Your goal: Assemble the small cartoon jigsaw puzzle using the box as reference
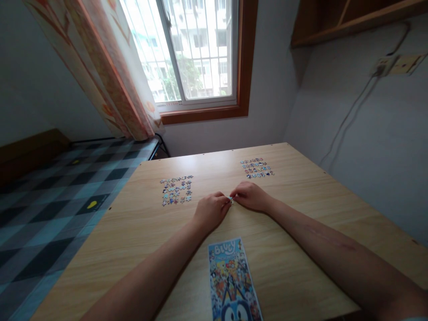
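Observation:
Both hands meet low over the middle of the wooden table. My left hand (213,209) and my right hand (250,195) pinch at small puzzle pieces (231,200) between their fingertips; whether it is one piece or two joined is too small to tell. To the left, loose puzzle pieces (176,189) lie in spaced rows. Another group of puzzle pieces (257,168) is laid out beyond my right hand. Closer to me lies a colourful picture sheet (233,281) marked "Bluey", with cartoon characters on it.
The light wooden table (294,249) extends to the wall and window (200,53). A bed with a checked cover (110,198) stands along the left side. A cable (347,111) hangs from the socket on the right wall, below a wooden shelf (354,26).

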Available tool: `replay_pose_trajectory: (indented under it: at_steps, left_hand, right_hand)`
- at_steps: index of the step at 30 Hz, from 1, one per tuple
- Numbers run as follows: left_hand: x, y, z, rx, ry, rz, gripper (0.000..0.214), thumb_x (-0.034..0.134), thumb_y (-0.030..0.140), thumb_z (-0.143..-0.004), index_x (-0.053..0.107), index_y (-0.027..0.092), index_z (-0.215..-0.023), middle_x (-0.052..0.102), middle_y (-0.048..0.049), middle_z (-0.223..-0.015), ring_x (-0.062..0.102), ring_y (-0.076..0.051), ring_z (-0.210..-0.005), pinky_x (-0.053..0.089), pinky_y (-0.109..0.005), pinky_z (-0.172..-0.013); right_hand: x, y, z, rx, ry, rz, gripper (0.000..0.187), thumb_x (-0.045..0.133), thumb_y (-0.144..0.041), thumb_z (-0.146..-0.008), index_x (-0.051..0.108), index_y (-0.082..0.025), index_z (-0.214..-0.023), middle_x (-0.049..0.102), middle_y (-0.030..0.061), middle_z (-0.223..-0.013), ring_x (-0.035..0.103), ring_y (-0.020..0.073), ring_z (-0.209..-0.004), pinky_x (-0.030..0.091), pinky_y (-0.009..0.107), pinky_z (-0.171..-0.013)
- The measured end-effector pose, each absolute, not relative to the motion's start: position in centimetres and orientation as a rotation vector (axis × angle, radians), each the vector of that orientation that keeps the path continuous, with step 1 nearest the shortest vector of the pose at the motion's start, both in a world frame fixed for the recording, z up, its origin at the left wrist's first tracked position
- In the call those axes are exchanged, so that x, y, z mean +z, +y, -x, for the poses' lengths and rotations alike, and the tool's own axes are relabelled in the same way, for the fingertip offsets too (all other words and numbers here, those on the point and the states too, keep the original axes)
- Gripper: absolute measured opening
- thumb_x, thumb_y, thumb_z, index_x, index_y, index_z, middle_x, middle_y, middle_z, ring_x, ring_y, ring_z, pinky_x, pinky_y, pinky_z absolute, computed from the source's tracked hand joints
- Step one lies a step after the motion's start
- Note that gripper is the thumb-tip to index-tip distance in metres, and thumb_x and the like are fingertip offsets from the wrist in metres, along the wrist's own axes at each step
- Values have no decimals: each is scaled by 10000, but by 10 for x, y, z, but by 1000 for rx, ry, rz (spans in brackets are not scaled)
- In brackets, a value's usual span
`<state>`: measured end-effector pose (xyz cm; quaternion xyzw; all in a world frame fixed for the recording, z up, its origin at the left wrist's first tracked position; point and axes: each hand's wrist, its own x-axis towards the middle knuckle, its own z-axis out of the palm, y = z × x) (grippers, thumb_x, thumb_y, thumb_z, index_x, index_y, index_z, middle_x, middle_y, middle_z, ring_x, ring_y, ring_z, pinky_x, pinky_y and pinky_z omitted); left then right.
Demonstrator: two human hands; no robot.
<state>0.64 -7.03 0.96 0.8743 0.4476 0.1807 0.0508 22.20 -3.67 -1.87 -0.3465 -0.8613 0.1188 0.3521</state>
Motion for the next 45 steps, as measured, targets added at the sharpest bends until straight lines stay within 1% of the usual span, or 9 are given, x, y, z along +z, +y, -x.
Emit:
replay_pose_trajectory:
  at_steps: [6,11,18,24,32,34,38,42,45]
  left_hand:
    - [8,-68,-6,583,1377,-2609,181,624,298,-933,788,259,-997,760,-19,-1010,705,-181,-831,525,-283,-756]
    - [6,-67,-6,601,1364,-2622,191,610,310,-943,788,251,-983,758,-23,-995,695,-179,-808,529,-293,-746]
    - [6,-66,-7,637,1353,-2688,175,613,261,-931,785,232,-950,751,-38,-957,664,-212,-909,526,-341,-849]
    - [6,-66,-7,638,1377,-2682,179,611,256,-931,788,235,-941,754,-37,-955,657,-207,-901,528,-341,-850]
    - [11,-69,-3,536,1299,-2787,241,552,288,-974,789,252,-948,748,-47,-976,647,-211,-905,529,-351,-855]
    - [12,-71,-3,502,1293,-2812,244,541,289,-977,781,249,-967,740,-54,-997,641,-215,-910,530,-355,-855]
    - [14,-73,-4,461,1260,-2851,245,532,263,-969,755,242,-1069,717,-75,-1066,621,-234,-968,526,-374,-886]
    - [11,-73,-3,523,1303,-2801,285,517,229,-967,723,234,-1163,713,-76,-1075,617,-233,-983,522,-372,-901]
    - [8,-72,-2,590,1366,-2743,289,524,183,-945,736,211,-1138,726,-71,-1050,624,-232,-967,520,-376,-912]
  right_hand:
    - [-16,-40,-221,259,-2265,791,134,670,-143,-877,782,-213,-890,764,57,-905,668,195,-870,506,331,-835]
    - [-13,-41,-221,261,-2276,818,108,683,-180,-879,786,-213,-872,763,58,-899,663,201,-867,509,337,-822]
    - [-16,-38,-222,245,-2293,827,75,728,-183,-853,789,-223,-873,767,47,-905,666,201,-874,507,338,-833]
    - [-14,-39,-222,234,-2304,835,73,727,-193,-860,790,-225,-880,768,49,-914,665,200,-881,503,335,-842]
    - [-7,-43,-221,240,-2317,863,80,708,-204,-876,785,-224,-876,769,47,-923,662,204,-887,498,341,-850]
    - [-8,-43,-221,223,-2321,876,66,719,-216,-871,784,-226,-875,768,48,-923,661,204,-888,497,342,-851]
    - [-14,-39,-222,166,-2297,945,71,717,-218,-876,786,-221,-893,767,54,-932,663,213,-917,492,355,-880]
    - [-21,-34,-224,132,-2239,1013,131,685,-144,-869,787,-195,-934,769,67,-970,667,225,-936,496,368,-890]
    - [-22,-34,-224,120,-2212,1008,190,656,-90,-853,783,-193,-949,768,67,-975,668,224,-936,499,367,-887]
